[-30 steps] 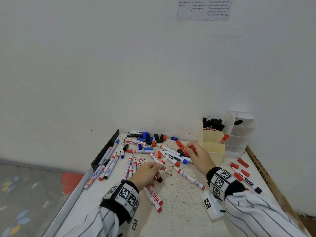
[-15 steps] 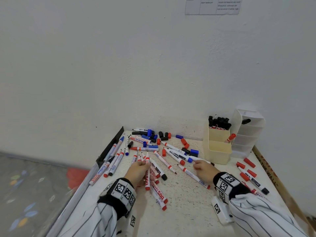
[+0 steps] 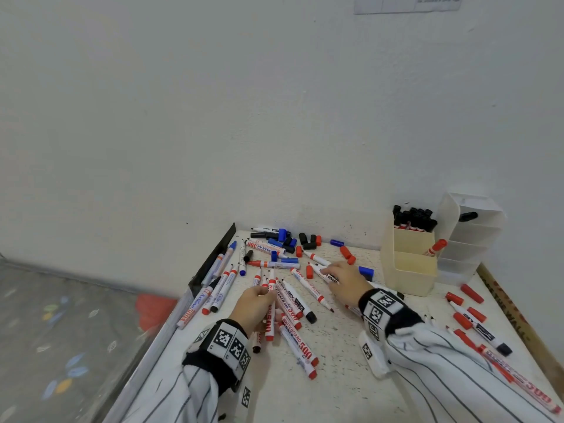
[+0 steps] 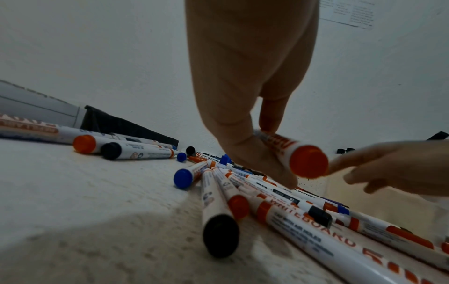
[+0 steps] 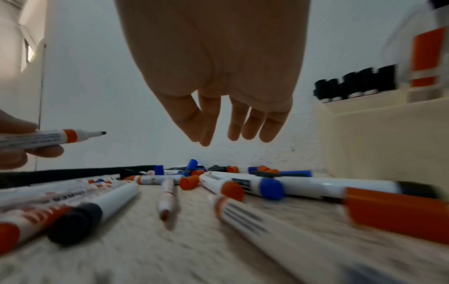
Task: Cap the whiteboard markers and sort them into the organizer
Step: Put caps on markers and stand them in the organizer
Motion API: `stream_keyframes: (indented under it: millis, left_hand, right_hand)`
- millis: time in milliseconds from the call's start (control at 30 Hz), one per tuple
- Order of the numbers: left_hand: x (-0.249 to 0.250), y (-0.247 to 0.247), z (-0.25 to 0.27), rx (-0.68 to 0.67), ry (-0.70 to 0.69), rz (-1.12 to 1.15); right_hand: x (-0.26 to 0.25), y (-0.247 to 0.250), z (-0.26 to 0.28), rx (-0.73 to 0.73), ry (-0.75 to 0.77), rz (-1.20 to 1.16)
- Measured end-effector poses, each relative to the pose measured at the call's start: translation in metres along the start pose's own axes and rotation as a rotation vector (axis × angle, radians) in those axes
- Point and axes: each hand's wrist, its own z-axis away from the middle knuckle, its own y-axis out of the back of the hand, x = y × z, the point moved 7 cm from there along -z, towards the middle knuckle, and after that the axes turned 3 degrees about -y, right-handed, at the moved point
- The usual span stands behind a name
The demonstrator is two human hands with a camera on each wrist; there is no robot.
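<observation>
Setting appears to be a plain office or classroom-type workroom corner. Evidence: bare white painted walls (image 3: 274,117) meeting at the right of the frame; a printed paper notice (image 3: 407,3) taped at the upper right (text illegible); a white speckled tabletop (image 3: 335,392) at lower centre strewn with whiteboard markers (image 3: 300,343); a cream plastic desk organizer (image 3: 409,270) at right; grey patterned flooring (image 3: 61,346) at lower left.

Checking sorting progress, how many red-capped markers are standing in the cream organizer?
1. The red-capped marker leans in the cream organizer, in the compartment in front of the black-capped markers; walls may hide more.
</observation>
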Motion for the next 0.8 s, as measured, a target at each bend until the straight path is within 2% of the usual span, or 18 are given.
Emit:
stream_keyframes:
  millis: [67,167,367,500,567,633,700,800]
  left_hand:
    - [-0.001,0.003,0.0,-0.008,-0.002,-0.014]
    - [-0.003,0.01,-0.001,-0.011,-0.001,-0.033]
    - [-0.002,0.017,0.001,-0.02,-0.01,-0.012]
    - [-0.003,0.019,0.0,0.005,-0.048,-0.078]
    - [-0.004,0.02,-0.004,0.038,-0.091,-0.168]
    - [-0.002,0.018,-0.004,0.043,-0.144,-0.225]
    - [-0.001,0.014,-0.004,0.04,-0.191,-0.255]
    - [0.005,0.007,0.002,0.033,-0.236,-0.313]
  right_hand:
    - [-0.021,-0.017,-0.014,-0.141,0.024,-0.033]
    - [-0.036,-0.038,-0.031,-0.209,-0.003,0.033]
    - [-0.032,-0.039,-0.045,-0.126,-0.208,0.183]
    - [-0.031,-0.039,-0.046,-0.092,-0.197,0.142]
    - [-0.028,-0.031,-0.045,-0.016,-0.198,0.059]
    - [-0.029,-0.015,-0.041,0.114,-0.158,-0.062]
    - [-0.037,0.002,-0.031,0.175,-0.055,-0.165]
    - [-0.052,0.015,-0.017,0.058,0.11,-0.248]
